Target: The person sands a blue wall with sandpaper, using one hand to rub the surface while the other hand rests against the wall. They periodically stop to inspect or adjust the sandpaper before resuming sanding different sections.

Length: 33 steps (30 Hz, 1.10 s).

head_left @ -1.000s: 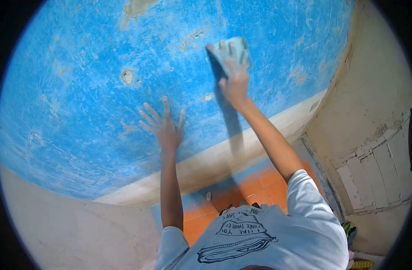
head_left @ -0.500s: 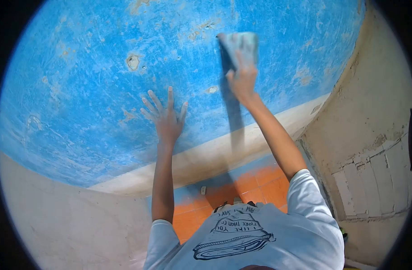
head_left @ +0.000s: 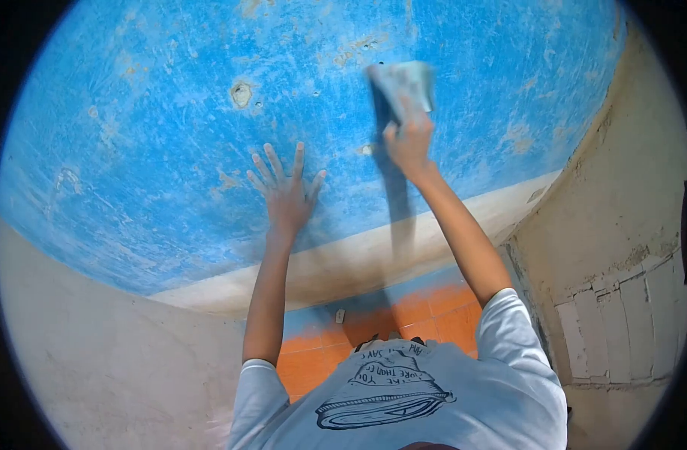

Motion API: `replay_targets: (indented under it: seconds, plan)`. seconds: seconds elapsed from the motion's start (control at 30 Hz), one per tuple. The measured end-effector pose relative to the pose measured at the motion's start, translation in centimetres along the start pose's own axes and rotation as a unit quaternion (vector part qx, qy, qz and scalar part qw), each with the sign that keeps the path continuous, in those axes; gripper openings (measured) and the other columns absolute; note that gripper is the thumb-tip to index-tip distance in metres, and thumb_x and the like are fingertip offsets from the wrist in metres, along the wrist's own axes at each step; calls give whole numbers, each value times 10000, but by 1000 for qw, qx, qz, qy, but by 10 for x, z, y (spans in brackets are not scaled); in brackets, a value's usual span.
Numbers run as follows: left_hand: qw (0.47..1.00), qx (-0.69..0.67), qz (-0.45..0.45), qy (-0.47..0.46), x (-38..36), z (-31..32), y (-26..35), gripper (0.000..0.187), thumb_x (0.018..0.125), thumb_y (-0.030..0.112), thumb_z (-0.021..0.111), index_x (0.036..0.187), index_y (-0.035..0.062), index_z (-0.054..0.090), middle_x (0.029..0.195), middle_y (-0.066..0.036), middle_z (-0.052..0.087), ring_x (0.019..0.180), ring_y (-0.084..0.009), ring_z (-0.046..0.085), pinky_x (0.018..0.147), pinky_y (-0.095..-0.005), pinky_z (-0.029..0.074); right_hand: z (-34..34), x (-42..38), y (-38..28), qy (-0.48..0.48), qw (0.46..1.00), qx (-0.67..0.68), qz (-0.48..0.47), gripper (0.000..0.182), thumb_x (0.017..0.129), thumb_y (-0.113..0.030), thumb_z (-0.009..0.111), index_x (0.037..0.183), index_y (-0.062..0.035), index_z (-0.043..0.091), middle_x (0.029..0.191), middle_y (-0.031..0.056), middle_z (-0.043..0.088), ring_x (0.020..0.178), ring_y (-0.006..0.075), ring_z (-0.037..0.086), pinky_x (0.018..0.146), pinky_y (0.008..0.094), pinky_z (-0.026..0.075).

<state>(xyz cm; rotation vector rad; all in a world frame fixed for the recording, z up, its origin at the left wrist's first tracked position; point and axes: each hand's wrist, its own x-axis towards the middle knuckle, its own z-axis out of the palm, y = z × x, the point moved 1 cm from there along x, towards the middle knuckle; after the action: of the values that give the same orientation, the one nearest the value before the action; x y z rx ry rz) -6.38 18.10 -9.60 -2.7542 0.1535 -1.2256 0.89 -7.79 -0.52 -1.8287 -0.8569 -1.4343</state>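
Note:
My left hand point(head_left: 289, 193) lies flat on a scuffed blue wall point(head_left: 171, 172), fingers spread, with nothing in it. To its right and higher up, my right hand point(head_left: 412, 139) presses a pale grey-green sheet, apparently sandpaper point(head_left: 420, 81), against the same wall. Its fingers are over the sheet and blurred by motion. Chipped pale patches mark the paint, among them a round chipped spot point(head_left: 241, 94) above my left hand. A small pale patch point(head_left: 367, 149) shows beside my right wrist.
A cream band point(head_left: 336, 266) runs along the wall's base. Below it are orange floor tiles point(head_left: 306, 364) with bluish dust by the wall, and a small pale object point(head_left: 340, 316). Bare grey plaster walls point(head_left: 81, 337) stand at both sides, the right one with a panelled block patch point(head_left: 613, 330).
The view has shifted slightly, so the wall marks appear further right. Against them, my right hand and the sheet sit slightly lower and further left. My left hand stays flat on the wall.

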Motion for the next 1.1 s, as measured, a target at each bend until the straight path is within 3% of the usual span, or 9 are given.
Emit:
replay_targets:
  seconds: [0.1,0.2,0.33,0.5,0.6,0.77,0.9,1.0,1.1]
  plan:
    - [1000,5,7,7,-1,1,-1,847,990,664,484,1646,204,211,1638,-380,-52,1483,-627,-81,1087,-815,-3,-3,-16,-12,-90,994,-40,-52,638,743,32,694,1360,-105,602,1409,127,614,1273,351,598,1030,473,529]
    - [1000,7,11,11,0,0,0,860,987,672,478,1649,201,195,1637,-379,-64,1483,-626,-84,1086,-816,-5,3,-12,15,125,986,-28,106,733,650,20,773,1353,-80,595,1471,105,565,1314,342,566,1017,448,543]
    - [1000,6,1,0,-1,1,3,876,983,678,480,1650,194,182,1633,-386,-68,1476,-638,-86,1083,-818,-5,-6,-14,-16,-83,990,-36,-107,637,685,98,612,1305,-43,630,1361,147,639,1272,380,594,1047,492,506]
    - [1000,18,-1,13,-1,3,5,893,976,683,489,1650,186,180,1625,-399,-63,1467,-652,-87,1078,-821,-21,9,-17,-7,93,988,-36,115,676,668,95,611,1316,-93,655,1336,149,647,1295,385,574,1101,503,467]
    - [999,-25,-19,33,0,3,7,826,977,671,503,1637,246,247,1641,-374,-15,1483,-633,-39,1075,-836,16,-8,-12,-23,-53,999,-2,-13,705,697,101,577,1360,-127,646,1344,157,648,1330,392,554,1128,484,437]
    - [999,-11,-24,40,-2,8,7,841,967,686,506,1637,250,247,1637,-381,-8,1481,-636,-39,1075,-836,19,3,-13,-1,74,989,-38,121,775,644,111,590,1366,-165,649,1354,137,645,1312,384,569,1098,475,474]
    - [998,-19,-24,56,-1,10,8,856,957,696,516,1637,250,246,1632,-388,14,1478,-642,-27,1076,-836,24,-6,-9,15,15,997,-63,-32,690,649,47,618,1322,-101,653,1305,202,643,1218,441,597,996,531,503]
    - [998,-17,-37,52,0,10,11,858,954,693,525,1635,247,254,1629,-393,32,1474,-649,-18,1074,-838,26,16,-25,5,35,995,-65,66,769,637,113,605,1345,-182,656,1382,119,629,1273,426,580,1031,481,526]
    - [998,-26,-41,41,0,7,11,861,947,697,535,1630,244,272,1627,-395,37,1470,-656,-15,1073,-838,25,-2,-16,-8,-19,997,-67,-19,786,631,132,600,1347,-184,663,1369,112,643,1317,399,557,1067,515,494]
